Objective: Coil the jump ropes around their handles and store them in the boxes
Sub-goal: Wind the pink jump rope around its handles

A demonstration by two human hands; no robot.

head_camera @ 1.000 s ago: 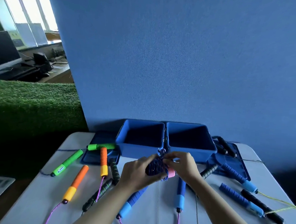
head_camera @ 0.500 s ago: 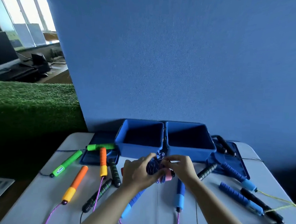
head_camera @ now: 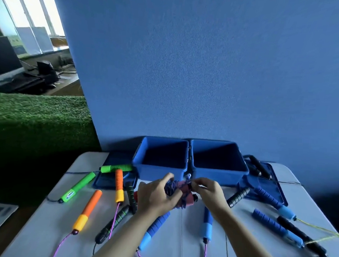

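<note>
Left hand is gripping the pink foam handles wound with dark blue braided cord, held just in front of the two empty blue plastic boxes, while the right hand is pinching the loose cord end. I'm guessing that if the end isn't tucked, the springy wraps unravel when dropped in.

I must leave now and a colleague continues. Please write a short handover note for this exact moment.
Left hand grips the pink-handled bundle, rope already coiled round it. Right hand pinches the rope end at the bundle's top, apparently securing it.
Both blue boxes look empty; nothing stored yet.
Left: finish this bundle, box it, then coil the loose ropes on the table: orange, green, blue, black.
</note>
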